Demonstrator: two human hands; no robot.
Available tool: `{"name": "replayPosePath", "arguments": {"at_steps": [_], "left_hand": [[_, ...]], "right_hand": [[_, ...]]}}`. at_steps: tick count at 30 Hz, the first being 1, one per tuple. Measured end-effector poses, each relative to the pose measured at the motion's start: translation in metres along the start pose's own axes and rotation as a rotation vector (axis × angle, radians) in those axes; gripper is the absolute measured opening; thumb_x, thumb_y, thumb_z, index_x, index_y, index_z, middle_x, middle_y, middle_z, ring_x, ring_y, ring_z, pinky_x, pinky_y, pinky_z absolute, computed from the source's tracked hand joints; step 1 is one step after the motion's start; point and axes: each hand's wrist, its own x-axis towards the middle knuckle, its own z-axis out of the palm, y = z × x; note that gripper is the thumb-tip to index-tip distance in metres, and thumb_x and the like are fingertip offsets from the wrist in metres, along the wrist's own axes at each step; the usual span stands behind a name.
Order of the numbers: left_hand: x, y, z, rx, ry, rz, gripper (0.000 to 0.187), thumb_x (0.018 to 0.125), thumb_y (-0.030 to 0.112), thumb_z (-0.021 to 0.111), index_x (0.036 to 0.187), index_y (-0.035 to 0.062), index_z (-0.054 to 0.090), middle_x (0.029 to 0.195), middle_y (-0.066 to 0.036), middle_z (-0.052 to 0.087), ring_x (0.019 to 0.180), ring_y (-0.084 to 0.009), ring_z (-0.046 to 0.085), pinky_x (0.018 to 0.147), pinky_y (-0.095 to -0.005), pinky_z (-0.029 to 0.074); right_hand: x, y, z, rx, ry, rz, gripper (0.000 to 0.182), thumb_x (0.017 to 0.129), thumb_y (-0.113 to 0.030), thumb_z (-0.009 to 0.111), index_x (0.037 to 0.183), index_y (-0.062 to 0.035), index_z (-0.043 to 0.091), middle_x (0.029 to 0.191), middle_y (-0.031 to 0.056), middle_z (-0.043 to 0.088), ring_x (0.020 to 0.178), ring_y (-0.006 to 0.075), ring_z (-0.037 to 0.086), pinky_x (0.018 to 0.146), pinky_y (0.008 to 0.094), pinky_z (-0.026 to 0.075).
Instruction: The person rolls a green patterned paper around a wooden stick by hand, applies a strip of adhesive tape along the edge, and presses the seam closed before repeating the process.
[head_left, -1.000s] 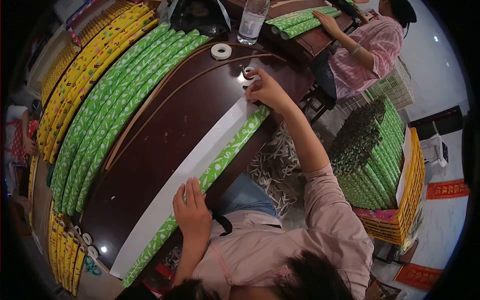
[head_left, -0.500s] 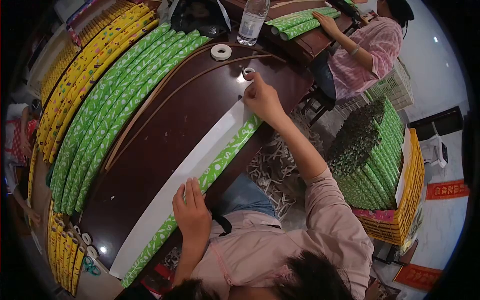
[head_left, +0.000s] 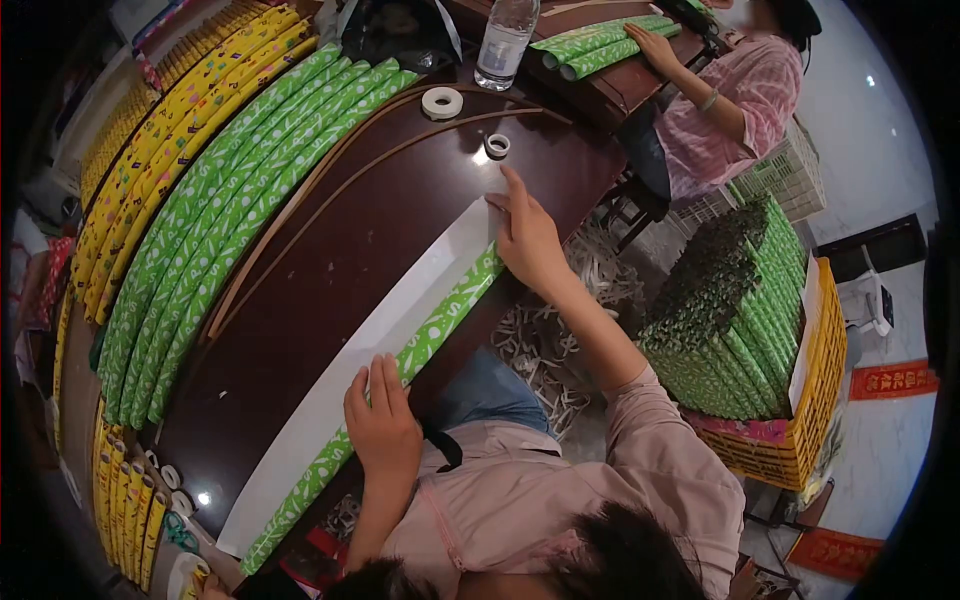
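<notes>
A partly rolled sheet of green patterned wrapping paper point(head_left: 445, 325), white side point(head_left: 375, 345) up along its far edge, lies slantwise at the table's near edge. My left hand point(head_left: 385, 420) rests flat on the roll near its middle, fingers stretched out. At the upper right end of the sheet is my right hand point(head_left: 528, 238), its index finger extended and the other fingers partly hidden. That hand touches the paper's end. Just beyond the fingertip sits a small roll of tape point(head_left: 497, 146), apart from it. A larger white tape roll point(head_left: 442, 103) lies farther back.
Green rolls point(head_left: 225, 235) and yellow rolls point(head_left: 185, 140) line the table's left side. A water bottle point(head_left: 505, 45) stands at the back. A yellow crate point(head_left: 812, 385) holding green rolls is on the right. Another person point(head_left: 725, 110) sits at the back right. Scissors point(head_left: 180, 532) lie lower left.
My right hand has come away from the small tape roll and down to the paper's end, its index finger straightening. My left hand has stayed nearly still.
</notes>
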Motion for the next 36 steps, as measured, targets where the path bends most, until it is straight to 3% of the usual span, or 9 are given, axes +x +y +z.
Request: {"name": "replayPosePath", "arguments": {"at_steps": [2,4,7,14,17,19,26,31,36], "left_hand": [[0.000,0.000,0.000,0.004,0.005,0.005,0.047,0.086,0.005,0.062,0.132,-0.0028,0.052,0.131,-0.016,0.055,0.118,-0.0354,0.052,0.099,-0.0461,0.044],[0.000,0.001,0.000,-0.002,0.002,-0.002,0.047,0.086,0.006,0.062,0.132,-0.0025,0.052,0.130,-0.016,0.056,0.117,-0.0354,0.053,0.099,-0.0460,0.044],[0.000,0.001,0.000,0.013,-0.004,-0.007,0.047,0.086,0.005,0.062,0.132,-0.0025,0.052,0.131,-0.015,0.056,0.118,-0.0353,0.052,0.099,-0.0459,0.044],[0.000,0.001,0.000,0.012,-0.001,-0.005,0.048,0.086,0.005,0.062,0.132,-0.0027,0.052,0.131,-0.016,0.055,0.118,-0.0352,0.052,0.100,-0.0460,0.044],[0.000,0.001,0.000,0.005,0.004,-0.006,0.048,0.086,0.004,0.062,0.132,-0.0031,0.052,0.131,-0.016,0.055,0.118,-0.0355,0.052,0.100,-0.0465,0.044],[0.000,0.001,0.000,0.002,-0.001,-0.007,0.049,0.085,0.004,0.062,0.132,-0.0036,0.052,0.131,-0.016,0.055,0.117,-0.0358,0.052,0.100,-0.0468,0.043],[0.001,0.001,-0.001,-0.004,-0.006,-0.009,0.049,0.085,0.003,0.062,0.132,-0.0035,0.052,0.131,-0.016,0.055,0.118,-0.0361,0.052,0.100,-0.0470,0.044],[0.000,0.001,0.001,-0.001,0.009,-0.010,0.049,0.086,0.004,0.062,0.133,-0.0030,0.052,0.132,-0.016,0.055,0.117,-0.0360,0.052,0.100,-0.0470,0.044],[0.000,0.001,0.001,0.002,0.006,-0.006,0.049,0.085,0.004,0.062,0.133,-0.0032,0.052,0.132,-0.016,0.055,0.117,-0.0358,0.052,0.099,-0.0466,0.044]], "right_hand": [[-0.001,0.000,0.000,0.081,0.014,0.085,0.061,0.088,0.003,0.050,0.145,-0.0046,0.028,0.110,0.0178,0.069,0.100,0.0369,0.065,0.088,0.0390,0.051],[0.002,0.002,0.000,0.277,0.004,0.323,0.060,0.091,0.003,0.045,0.147,-0.0054,0.025,0.115,0.0179,0.069,0.105,0.0327,0.065,0.093,0.0351,0.048],[0.004,0.005,0.001,0.369,0.001,0.377,0.059,0.092,0.003,0.042,0.147,-0.0063,0.023,0.118,0.0188,0.068,0.107,0.0282,0.065,0.096,0.0339,0.046],[0.002,0.010,0.003,0.377,0.066,0.352,0.057,0.092,0.003,0.042,0.145,-0.0069,0.025,0.121,0.0191,0.066,0.106,0.0270,0.065,0.095,0.0340,0.047],[-0.001,0.000,-0.003,0.335,0.070,0.295,0.053,0.092,0.003,0.044,0.142,-0.0068,0.028,0.118,0.0185,0.067,0.103,0.0302,0.067,0.092,0.0366,0.050],[-0.001,-0.009,-0.007,0.215,0.030,0.267,0.050,0.091,0.003,0.046,0.138,-0.0024,0.030,0.113,0.0232,0.067,0.098,0.0403,0.066,0.087,0.0442,0.051],[0.004,-0.008,0.003,0.079,0.025,0.193,0.048,0.091,-0.002,0.049,0.136,0.0001,0.033,0.108,0.0225,0.068,0.097,0.0404,0.065,0.084,0.0465,0.051],[0.014,-0.005,0.008,-0.027,0.047,0.096,0.049,0.089,-0.003,0.050,0.135,0.0018,0.034,0.101,0.0170,0.068,0.095,0.0388,0.061,0.084,0.0472,0.049],[0.025,0.001,0.006,-0.064,-0.018,0.105,0.050,0.087,-0.002,0.050,0.135,0.0005,0.035,0.104,0.0167,0.067,0.094,0.0382,0.060,0.082,0.0487,0.049]]}}
